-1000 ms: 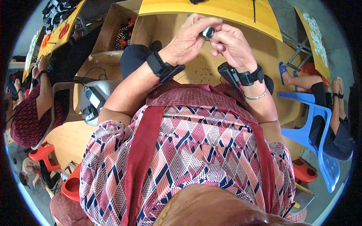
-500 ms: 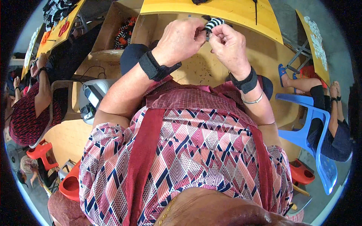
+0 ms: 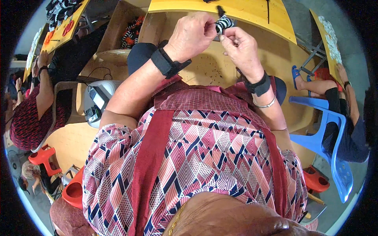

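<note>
The right hand (image 3: pixel 245 49) pinches the lower end of a small black-and-white striped piece (image 3: pixel 224 25) between thumb and finger; the left hand (image 3: pixel 192 34) is curled closed at its left side, its exact grip hidden. The piece is up between both hands, by the near edge of the yellow desk (image 3: pixel 252 7). This looks like fine fingertip finishing; the next move probably calls for a firm right pinch while the left works.

You wear a diamond-patterned short-sleeved blouse (image 3: pixel 214 157), maroon apron (image 3: pixel 204 99), black wrist straps (image 3: pixel 169 65), silver bangle (image 3: pixel 265 106) and gold chain necklace (image 3: pixel 176 217).
</note>
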{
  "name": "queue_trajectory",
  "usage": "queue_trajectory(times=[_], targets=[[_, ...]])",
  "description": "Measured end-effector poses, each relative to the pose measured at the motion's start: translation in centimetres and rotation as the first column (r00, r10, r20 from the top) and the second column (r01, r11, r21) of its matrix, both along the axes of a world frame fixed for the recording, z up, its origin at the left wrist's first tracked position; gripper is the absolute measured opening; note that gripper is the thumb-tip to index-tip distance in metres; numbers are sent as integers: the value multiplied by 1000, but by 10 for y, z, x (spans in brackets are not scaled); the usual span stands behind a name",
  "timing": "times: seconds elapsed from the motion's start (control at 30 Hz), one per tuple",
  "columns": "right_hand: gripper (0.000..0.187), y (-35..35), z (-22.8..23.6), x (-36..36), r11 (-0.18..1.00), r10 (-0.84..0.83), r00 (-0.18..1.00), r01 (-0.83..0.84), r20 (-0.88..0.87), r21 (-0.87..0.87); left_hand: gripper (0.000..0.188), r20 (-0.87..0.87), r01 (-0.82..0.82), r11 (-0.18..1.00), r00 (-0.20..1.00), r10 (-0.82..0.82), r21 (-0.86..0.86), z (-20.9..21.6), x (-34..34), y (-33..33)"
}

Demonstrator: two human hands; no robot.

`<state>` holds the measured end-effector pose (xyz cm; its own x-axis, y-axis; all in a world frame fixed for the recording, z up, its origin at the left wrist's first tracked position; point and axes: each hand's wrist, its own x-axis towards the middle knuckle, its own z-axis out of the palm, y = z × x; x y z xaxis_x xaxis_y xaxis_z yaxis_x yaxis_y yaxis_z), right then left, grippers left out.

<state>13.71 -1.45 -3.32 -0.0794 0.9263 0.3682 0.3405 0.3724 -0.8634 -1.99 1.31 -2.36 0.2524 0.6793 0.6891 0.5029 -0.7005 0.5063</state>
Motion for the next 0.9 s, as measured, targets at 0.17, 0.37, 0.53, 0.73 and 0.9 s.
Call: queue_trajectory(times=[0.17, 0.37, 0.53, 0.73, 0.9], targets=[[16, -1, 19, 9, 998, 1, 952, -19, 305, 55, 9, -170, 112, 990, 981, -97, 81, 2, -1, -2], [18, 9, 21, 9, 993, 28, 886, -78, 463, 90, 14, -260, 185, 978, 953, -155, 95, 8, 1, -3], [18, 7, 9, 8, 976, 55, 996, -70, -75, -206, 17, 260, 118, 935, 965, -29, -335, -2, 9, -15], [9, -4, 4, -6, 999, -10, 982, 3, -189, -37, 19, 483, 337, 710, 876, 5, -619, 1, 5, -16], [6, -9, 3, -16, 947, -39, 998, 53, -51, 318, 16, 564, 383, 698, 825, 36, -605, -4, 5, -23]])
